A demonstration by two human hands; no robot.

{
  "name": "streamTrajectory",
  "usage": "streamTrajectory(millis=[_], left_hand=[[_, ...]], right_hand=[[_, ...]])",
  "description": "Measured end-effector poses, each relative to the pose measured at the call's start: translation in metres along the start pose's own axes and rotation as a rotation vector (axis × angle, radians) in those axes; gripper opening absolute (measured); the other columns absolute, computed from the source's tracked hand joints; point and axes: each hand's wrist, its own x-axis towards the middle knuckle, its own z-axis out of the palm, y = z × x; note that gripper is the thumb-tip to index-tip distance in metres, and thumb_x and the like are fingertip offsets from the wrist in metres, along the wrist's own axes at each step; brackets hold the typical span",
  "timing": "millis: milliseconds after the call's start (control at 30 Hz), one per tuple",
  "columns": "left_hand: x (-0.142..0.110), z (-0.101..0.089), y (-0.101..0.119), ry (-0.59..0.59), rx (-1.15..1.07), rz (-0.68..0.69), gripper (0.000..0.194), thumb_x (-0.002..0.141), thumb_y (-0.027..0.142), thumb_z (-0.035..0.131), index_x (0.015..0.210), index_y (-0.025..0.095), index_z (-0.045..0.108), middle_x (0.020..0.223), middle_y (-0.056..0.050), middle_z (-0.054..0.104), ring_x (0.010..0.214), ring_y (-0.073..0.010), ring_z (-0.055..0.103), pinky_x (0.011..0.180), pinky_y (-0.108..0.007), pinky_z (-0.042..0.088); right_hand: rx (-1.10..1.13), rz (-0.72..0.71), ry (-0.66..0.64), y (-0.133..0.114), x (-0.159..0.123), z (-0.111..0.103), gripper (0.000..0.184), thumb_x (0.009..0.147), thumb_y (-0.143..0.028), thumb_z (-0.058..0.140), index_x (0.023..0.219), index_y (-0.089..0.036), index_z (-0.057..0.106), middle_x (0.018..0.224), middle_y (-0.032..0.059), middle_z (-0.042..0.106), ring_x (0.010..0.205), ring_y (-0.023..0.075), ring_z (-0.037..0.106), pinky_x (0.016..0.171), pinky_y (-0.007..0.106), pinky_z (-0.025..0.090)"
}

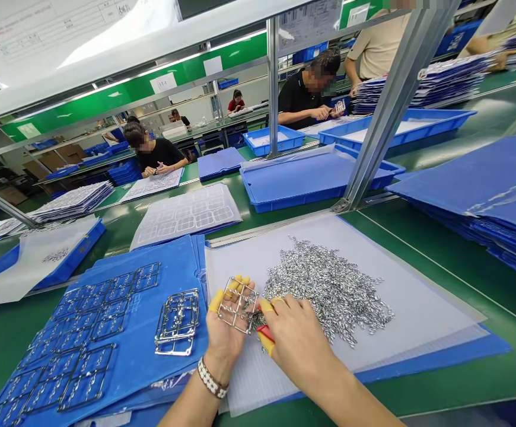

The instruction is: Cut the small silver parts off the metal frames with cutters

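My left hand [229, 329], with yellow finger cots and a beaded bracelet, holds a shiny chrome sprue frame [239, 299] with small parts on its runners. My right hand [296, 332], also in yellow finger cots, grips red-handled nippers [266, 333]; their jaws are partly hidden at the frame's right edge. Just beyond both hands, a heap of small silvery parts [324, 281] spreads over a translucent white sheet [422, 284]. To the left of my left hand, a small stack of sprue frames [177, 320] lies on a blue sheet [137, 362].
More sprue frames [86, 367] lie in rows at the left. Behind the heap stand a blue tray [298, 178] and a slanting metal post [387, 112]. Stacked blue sheets [475, 184] fill the right side. Across the bench, co-workers in black [162, 155] handle small parts.
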Motion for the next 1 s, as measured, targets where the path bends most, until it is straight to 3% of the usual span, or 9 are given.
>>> streamTrajectory(millis=[200,367,467,533,600,733,800,900,1000], left_hand=[[0.001,-0.003,-0.003,0.023,0.068,0.031,0.036,0.084,0.034,0.051,0.108,0.013,0.067,0.122,-0.013,0.063,0.116,-0.0289,0.055,0.078,-0.033,0.05],[0.001,-0.001,-0.003,0.061,0.088,0.045,0.035,0.082,0.035,0.054,0.107,0.015,0.068,0.118,-0.013,0.065,0.115,-0.0289,0.056,0.088,-0.038,0.048],[0.0,0.0,-0.002,0.051,0.08,0.065,0.034,0.083,0.036,0.052,0.105,0.016,0.069,0.117,-0.012,0.065,0.115,-0.0297,0.056,0.093,-0.043,0.046],[-0.001,0.0,-0.003,0.042,0.115,0.085,0.035,0.083,0.037,0.053,0.107,0.016,0.068,0.118,-0.012,0.064,0.117,-0.0307,0.054,0.097,-0.046,0.043],[-0.006,0.0,-0.005,0.014,0.223,0.151,0.038,0.083,0.038,0.055,0.113,0.016,0.066,0.121,-0.013,0.063,0.119,-0.0315,0.053,0.099,-0.046,0.041],[-0.021,0.006,-0.009,-0.153,0.578,0.358,0.039,0.075,0.026,0.067,0.113,0.015,0.067,0.128,-0.014,0.058,0.127,-0.0317,0.043,0.111,-0.041,0.026],[-0.028,0.012,-0.009,-0.248,0.695,0.391,0.041,0.071,0.018,0.07,0.112,0.017,0.068,0.13,-0.014,0.056,0.131,-0.0326,0.038,0.114,-0.042,0.02],[-0.035,0.019,-0.007,-0.251,0.719,0.436,0.049,0.067,0.012,0.073,0.115,0.021,0.066,0.139,-0.01,0.049,0.139,-0.0304,0.025,0.116,-0.041,0.013],[-0.031,0.018,-0.004,-0.111,0.617,0.436,0.056,0.07,0.014,0.073,0.122,0.026,0.06,0.15,-0.003,0.034,0.142,-0.0243,0.016,0.115,-0.032,0.015]], right_hand=[[-0.024,-0.008,-0.015,-0.008,0.002,0.005,0.04,0.083,-0.032,0.059,0.119,-0.016,0.058,0.095,0.0108,0.065,0.092,0.028,0.054,0.074,0.041,0.035],[-0.077,-0.024,-0.013,-0.011,0.001,0.007,0.036,0.082,-0.02,0.058,0.118,-0.016,0.059,0.089,0.0102,0.065,0.085,0.0257,0.057,0.07,0.038,0.038],[-0.003,-0.02,-0.013,-0.004,-0.001,0.005,0.028,0.079,-0.019,0.06,0.107,-0.018,0.063,0.087,0.0092,0.065,0.086,0.0272,0.058,0.072,0.039,0.039],[0.166,0.018,0.022,0.005,0.0,0.002,0.024,0.078,-0.022,0.061,0.102,-0.02,0.063,0.091,0.0082,0.065,0.09,0.0274,0.058,0.076,0.039,0.04],[0.483,0.088,0.04,0.013,0.003,0.001,0.021,0.08,-0.029,0.057,0.099,-0.021,0.061,0.091,0.0058,0.065,0.087,0.0236,0.058,0.075,0.037,0.042],[1.325,0.27,-0.054,0.019,0.016,0.006,0.029,0.084,-0.048,0.047,0.084,-0.02,0.053,0.07,-0.0011,0.058,0.054,0.0118,0.047,0.052,0.026,0.037],[1.552,0.32,-0.066,0.019,0.021,0.01,0.031,0.079,-0.05,0.054,0.082,-0.02,0.05,0.064,-0.004,0.052,0.048,0.0089,0.04,0.046,0.023,0.032],[1.551,0.313,0.018,0.021,0.024,0.013,0.028,0.072,-0.042,0.064,0.084,-0.019,0.052,0.07,-0.0029,0.054,0.055,0.0102,0.047,0.05,0.023,0.037],[1.276,0.241,0.203,0.023,0.019,0.013,0.02,0.078,-0.033,0.057,0.093,-0.02,0.054,0.083,0.002,0.06,0.07,0.0148,0.057,0.063,0.027,0.046]])
